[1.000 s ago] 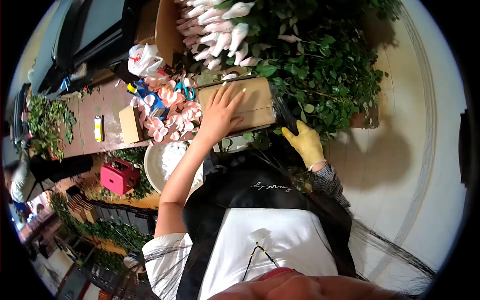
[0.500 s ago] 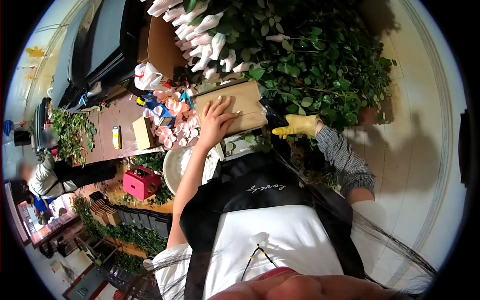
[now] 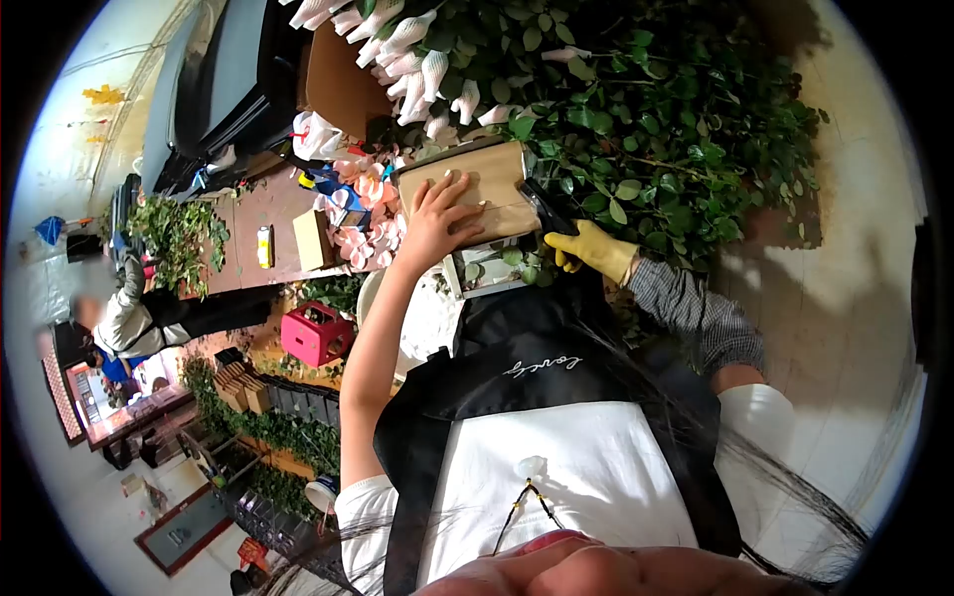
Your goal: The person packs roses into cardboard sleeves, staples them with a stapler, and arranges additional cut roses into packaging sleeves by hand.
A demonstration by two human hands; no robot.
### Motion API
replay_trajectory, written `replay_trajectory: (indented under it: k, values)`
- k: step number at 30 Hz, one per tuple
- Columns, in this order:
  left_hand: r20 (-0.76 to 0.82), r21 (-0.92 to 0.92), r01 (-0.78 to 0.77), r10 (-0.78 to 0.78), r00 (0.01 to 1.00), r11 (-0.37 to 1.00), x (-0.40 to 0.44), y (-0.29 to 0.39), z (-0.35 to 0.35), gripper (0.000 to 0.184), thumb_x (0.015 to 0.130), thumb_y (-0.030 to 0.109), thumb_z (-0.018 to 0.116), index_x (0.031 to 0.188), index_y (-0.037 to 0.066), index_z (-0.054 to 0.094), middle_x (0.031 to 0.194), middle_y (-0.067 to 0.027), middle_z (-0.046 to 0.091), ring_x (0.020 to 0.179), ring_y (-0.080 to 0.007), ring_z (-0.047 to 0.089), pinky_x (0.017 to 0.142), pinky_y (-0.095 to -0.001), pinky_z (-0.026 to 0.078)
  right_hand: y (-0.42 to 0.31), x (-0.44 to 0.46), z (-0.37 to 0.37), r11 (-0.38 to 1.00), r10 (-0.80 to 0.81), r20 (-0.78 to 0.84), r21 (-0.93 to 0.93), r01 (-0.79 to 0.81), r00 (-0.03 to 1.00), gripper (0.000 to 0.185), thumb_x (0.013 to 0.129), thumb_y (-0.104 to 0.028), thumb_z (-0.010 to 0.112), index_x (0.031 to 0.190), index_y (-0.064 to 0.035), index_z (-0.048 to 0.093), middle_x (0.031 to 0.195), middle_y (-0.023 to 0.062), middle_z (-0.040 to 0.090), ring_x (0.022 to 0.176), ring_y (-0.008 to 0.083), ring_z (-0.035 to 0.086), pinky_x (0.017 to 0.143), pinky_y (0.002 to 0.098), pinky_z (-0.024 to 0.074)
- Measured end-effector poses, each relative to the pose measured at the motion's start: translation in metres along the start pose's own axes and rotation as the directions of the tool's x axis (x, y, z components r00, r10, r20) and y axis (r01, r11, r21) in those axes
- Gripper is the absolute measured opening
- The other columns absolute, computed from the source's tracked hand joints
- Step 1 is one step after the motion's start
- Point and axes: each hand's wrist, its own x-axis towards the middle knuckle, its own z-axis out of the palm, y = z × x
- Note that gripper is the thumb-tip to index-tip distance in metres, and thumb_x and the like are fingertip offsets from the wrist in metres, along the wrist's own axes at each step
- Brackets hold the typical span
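Observation:
My left hand (image 3: 437,223) is bare and lies with fingers spread on brown wrapping paper or card (image 3: 502,189). This brown sheet rests in a shallow frame or tray on the workbench. My right hand (image 3: 593,248) wears a yellow glove and is closed around a black hand tool (image 3: 546,212), perhaps a stapler. The tool's far end touches the right edge of the brown sheet. Leafy stems (image 3: 656,149) lie beyond my right hand, and flower heads in white netting sleeves (image 3: 402,65) stick out at their left end.
Pink petal-like pieces (image 3: 368,194) lie left of the sheet, beside a small cardboard box (image 3: 313,239) and a yellow-and-white item (image 3: 265,246). A white tub (image 3: 422,313) stands below the bench edge. Farther off are a pink stool (image 3: 318,334) and another person (image 3: 127,310).
The view has shifted, so the scene sits slightly farther right. My left hand stays on the brown sheet. The gloved right hand has turned a little, with its fingers curled more around the black tool.

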Motion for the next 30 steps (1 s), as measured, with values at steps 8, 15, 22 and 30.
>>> replay_trajectory:
  k: [8,15,22,30]
  values:
    - [0.061,0.238,-0.293,0.287,0.956,0.926,0.029,0.023,-0.002,0.047,0.085,0.023,0.070,0.132,0.025,0.060,0.132,-0.0074,0.056,0.113,-0.0271,0.058,0.102,-0.0420,0.045,0.027,-0.021,-0.005,0.969,-0.243,-0.120,-0.078,0.235,0.962,0.042,0.097,-0.022,0.067,0.131,0.0013,0.056,0.111,0.0068,0.068,0.092,0.0129,0.059,0.080,0.0289,0.0509]
    - [0.098,0.207,-0.627,0.622,0.777,0.751,0.077,0.042,0.037,0.023,0.081,0.020,0.066,0.103,0.016,0.071,0.110,-0.0024,0.065,0.098,-0.0208,0.063,0.086,-0.0346,0.052,0.032,-0.104,-0.020,0.902,-0.358,-0.356,0.107,0.419,0.863,0.042,0.100,-0.018,0.061,0.138,-0.0006,0.053,0.125,0.0096,0.066,0.114,0.0191,0.062,0.100,0.0336,0.0485]
    - [-0.316,-0.278,-0.063,-0.029,0.948,0.959,0.129,0.069,0.065,0.011,0.088,0.014,0.067,0.094,0.005,0.069,0.080,-0.0137,0.061,0.076,-0.0351,0.062,0.072,-0.0422,0.051,-0.010,-0.132,-0.008,0.795,-0.475,-0.485,0.121,0.594,0.734,0.056,0.103,-0.034,0.057,0.148,-0.0039,0.043,0.136,0.0138,0.059,0.128,0.0238,0.055,0.112,0.0404,0.0402]
    - [-0.187,0.412,0.048,0.033,0.982,0.910,0.057,0.088,-0.037,0.010,0.070,0.011,0.067,0.077,0.009,0.062,0.074,-0.0051,0.065,0.069,-0.0203,0.068,0.056,-0.0317,0.050,-0.026,-0.104,0.050,0.825,-0.514,-0.334,0.060,0.562,0.790,0.059,0.100,-0.042,0.060,0.140,0.0000,0.050,0.127,0.0124,0.064,0.108,0.0190,0.061,0.100,0.0341,0.0462]
